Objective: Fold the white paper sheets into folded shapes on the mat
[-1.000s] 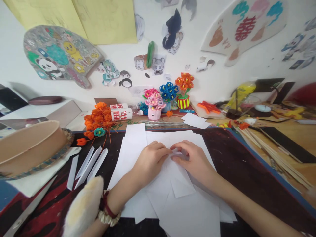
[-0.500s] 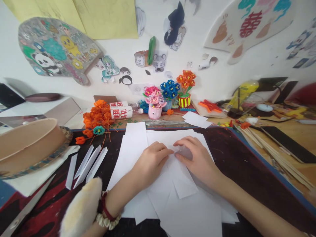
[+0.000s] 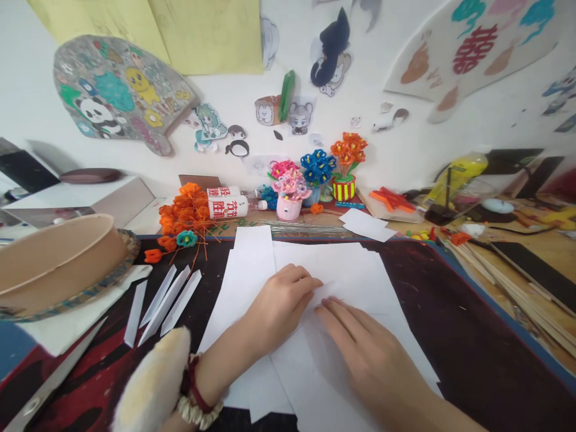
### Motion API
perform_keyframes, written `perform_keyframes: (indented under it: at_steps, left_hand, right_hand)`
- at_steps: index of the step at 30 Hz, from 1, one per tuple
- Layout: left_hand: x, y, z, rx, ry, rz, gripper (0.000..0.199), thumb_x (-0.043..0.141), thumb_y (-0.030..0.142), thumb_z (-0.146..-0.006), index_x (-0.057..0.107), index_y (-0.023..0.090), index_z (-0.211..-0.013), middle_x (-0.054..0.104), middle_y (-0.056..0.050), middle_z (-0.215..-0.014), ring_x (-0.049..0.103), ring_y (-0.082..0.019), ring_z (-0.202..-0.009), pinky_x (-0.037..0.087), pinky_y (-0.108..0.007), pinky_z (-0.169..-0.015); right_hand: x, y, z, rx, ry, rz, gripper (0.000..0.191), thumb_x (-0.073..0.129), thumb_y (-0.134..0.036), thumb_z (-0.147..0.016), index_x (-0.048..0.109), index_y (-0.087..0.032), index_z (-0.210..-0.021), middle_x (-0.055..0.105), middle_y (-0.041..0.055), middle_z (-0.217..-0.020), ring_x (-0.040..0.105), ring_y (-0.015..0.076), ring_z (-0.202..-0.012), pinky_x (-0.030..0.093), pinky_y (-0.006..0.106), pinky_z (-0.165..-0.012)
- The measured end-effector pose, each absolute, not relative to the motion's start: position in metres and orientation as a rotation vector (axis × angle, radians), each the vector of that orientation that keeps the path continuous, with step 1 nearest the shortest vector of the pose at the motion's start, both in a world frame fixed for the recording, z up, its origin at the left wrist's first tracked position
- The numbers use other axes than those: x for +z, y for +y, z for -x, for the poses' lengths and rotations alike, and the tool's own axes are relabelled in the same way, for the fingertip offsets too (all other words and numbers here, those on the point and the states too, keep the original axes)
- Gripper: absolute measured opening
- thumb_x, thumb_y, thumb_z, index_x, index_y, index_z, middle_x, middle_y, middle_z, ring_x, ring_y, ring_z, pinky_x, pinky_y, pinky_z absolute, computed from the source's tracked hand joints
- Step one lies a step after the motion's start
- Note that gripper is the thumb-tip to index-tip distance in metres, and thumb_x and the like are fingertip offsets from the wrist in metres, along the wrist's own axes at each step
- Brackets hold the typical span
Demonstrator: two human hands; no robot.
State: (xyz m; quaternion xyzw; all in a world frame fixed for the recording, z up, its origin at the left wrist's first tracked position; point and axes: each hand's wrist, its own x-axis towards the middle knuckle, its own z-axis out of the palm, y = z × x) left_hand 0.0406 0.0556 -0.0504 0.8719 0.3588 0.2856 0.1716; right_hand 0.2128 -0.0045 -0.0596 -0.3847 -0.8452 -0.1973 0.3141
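Observation:
A loose pile of white paper sheets (image 3: 351, 261) lies on the dark mat in front of me. My left hand (image 3: 281, 306) rests over the middle of the pile, its thumb and fingers pinched together on a piece of white paper (image 3: 310, 327). Beside it, my right hand (image 3: 371, 351) lies flat on the same paper, fingers stretched and its tips close to the left fingertips. Much of this piece is hidden beneath the hands, and white on white blurs its edges. Several folded white paper strips (image 3: 162, 305) lie left of the pile.
Scissors (image 3: 49, 387) lie at the lower left, near a round tan box (image 3: 54, 258). Along the back stand orange flowers (image 3: 184, 210), a bottle (image 3: 229, 207) and small flower pots (image 3: 288, 208). Thin sticks (image 3: 508, 294) and a black slab (image 3: 535, 273) are at the right.
My right hand has moved down and toward me, going from a curled pose to lying flat on the paper. The left hand stays near the same spot. The whole view has shifted slightly.

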Motion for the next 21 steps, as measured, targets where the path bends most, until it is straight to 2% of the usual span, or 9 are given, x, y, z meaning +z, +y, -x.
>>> perform_keyframes:
  at_steps: [5,10,17,21]
  left_hand:
    - [-0.0494,0.0557,-0.0396,0.867,0.983,-2.545,0.025,0.047,0.006,-0.089,0.064,0.015,-0.104,0.066,-0.006,-0.089,0.059,-0.019,-0.083,0.053,-0.032,-0.072]
    - [-0.0513,0.0526,-0.0416,0.823,1.020,-2.688,0.023,0.044,0.008,-0.090,0.064,0.014,-0.100,0.065,-0.007,-0.084,0.058,-0.019,-0.079,0.052,-0.031,-0.067]
    - [-0.0502,0.0552,-0.0429,0.838,1.347,-2.349,0.014,0.059,0.007,-0.082,0.067,0.017,-0.087,0.062,-0.002,-0.080,0.058,-0.016,-0.074,0.049,-0.028,-0.066]
    - [-0.0455,0.0588,-0.0471,0.751,1.363,-2.272,0.018,0.064,0.010,-0.078,0.068,0.019,-0.094,0.062,-0.001,-0.078,0.057,-0.018,-0.077,0.048,-0.033,-0.073]
  right_hand:
    - [-0.0610,-0.0071,-0.2085,-0.589,-2.275,1.053,0.043,0.028,0.005,-0.084,0.069,0.000,-0.097,0.072,0.0182,-0.093,0.067,0.0256,-0.083,0.059,0.035,-0.069]
    - [-0.0638,-0.0069,-0.2073,-0.538,-2.295,1.070,0.043,0.029,0.005,-0.083,0.070,0.002,-0.097,0.071,0.0186,-0.088,0.066,0.0269,-0.084,0.059,0.037,-0.070]
    - [-0.0632,-0.0075,-0.2086,-0.486,-2.269,1.138,0.050,0.026,0.007,-0.080,0.070,-0.003,-0.100,0.069,0.0172,-0.086,0.062,0.0275,-0.085,0.057,0.044,-0.072]
    - [-0.0628,-0.0060,-0.2078,-0.485,-2.245,1.116,0.047,0.028,0.007,-0.079,0.070,-0.001,-0.098,0.067,0.0173,-0.083,0.061,0.0262,-0.081,0.056,0.042,-0.071]
